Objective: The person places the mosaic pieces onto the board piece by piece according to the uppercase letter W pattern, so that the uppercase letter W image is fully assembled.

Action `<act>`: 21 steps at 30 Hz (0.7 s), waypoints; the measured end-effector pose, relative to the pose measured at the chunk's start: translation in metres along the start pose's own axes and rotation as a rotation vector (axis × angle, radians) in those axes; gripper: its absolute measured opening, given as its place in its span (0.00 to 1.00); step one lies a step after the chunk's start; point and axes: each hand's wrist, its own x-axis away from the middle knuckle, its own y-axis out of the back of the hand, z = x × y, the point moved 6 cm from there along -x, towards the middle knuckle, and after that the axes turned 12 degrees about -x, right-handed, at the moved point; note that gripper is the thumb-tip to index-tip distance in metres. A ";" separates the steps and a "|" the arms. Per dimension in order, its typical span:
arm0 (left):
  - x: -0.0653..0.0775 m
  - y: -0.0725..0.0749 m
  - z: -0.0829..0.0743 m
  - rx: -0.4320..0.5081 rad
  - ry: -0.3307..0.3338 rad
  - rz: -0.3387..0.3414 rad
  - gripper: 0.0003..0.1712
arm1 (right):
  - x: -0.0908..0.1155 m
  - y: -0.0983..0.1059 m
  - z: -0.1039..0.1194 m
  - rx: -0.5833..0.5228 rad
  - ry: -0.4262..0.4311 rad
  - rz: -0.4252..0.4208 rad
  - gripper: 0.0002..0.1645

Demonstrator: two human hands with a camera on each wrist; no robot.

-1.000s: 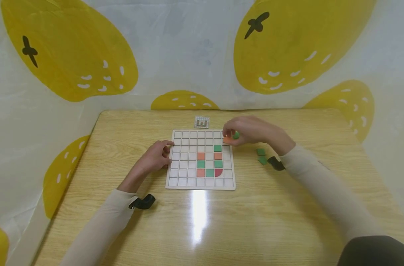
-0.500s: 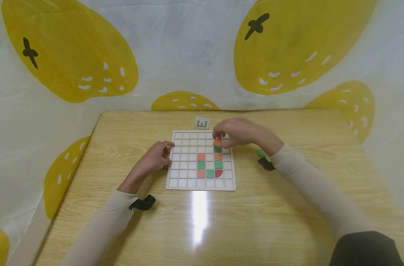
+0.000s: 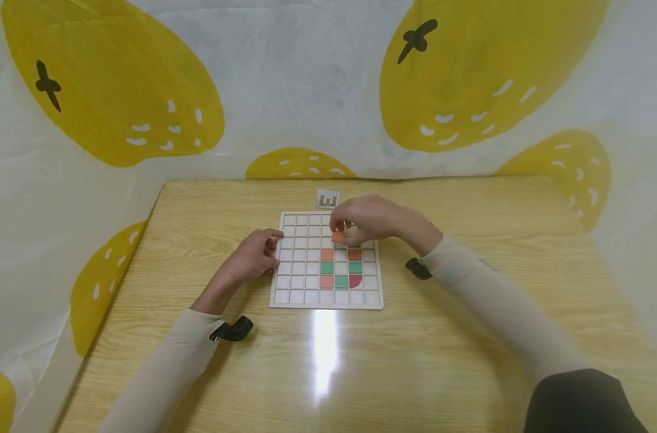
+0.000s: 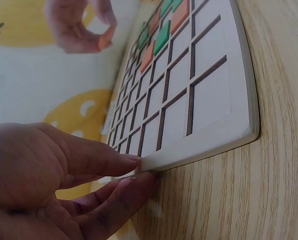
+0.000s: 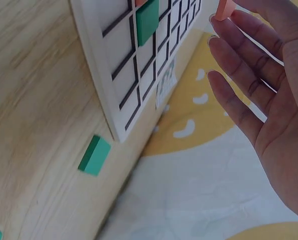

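The left hand (image 3: pixel 252 255), fingers relaxed and apart, touches the left edge of the board (image 3: pixel 297 267). Over its far half, the right hand (image 3: pixel 372 218) pinches an orange tile (image 3: pixel 338 236), hiding some squares. A green tile (image 5: pixel 94 156) lies beside the board; beyond lies a card (image 3: pixel 327 198).

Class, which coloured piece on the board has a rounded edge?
The red piece, at the right end of the lowest coloured row in the head view. Only it curves; the green pieces and orange pieces look square.
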 end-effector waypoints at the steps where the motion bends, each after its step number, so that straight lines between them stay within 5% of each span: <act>1: 0.000 0.000 0.000 -0.002 0.000 0.000 0.36 | -0.002 -0.001 0.001 -0.001 0.002 0.001 0.11; 21: -0.001 -0.001 0.001 -0.003 0.012 0.006 0.36 | -0.026 -0.017 0.017 -0.007 0.029 0.062 0.14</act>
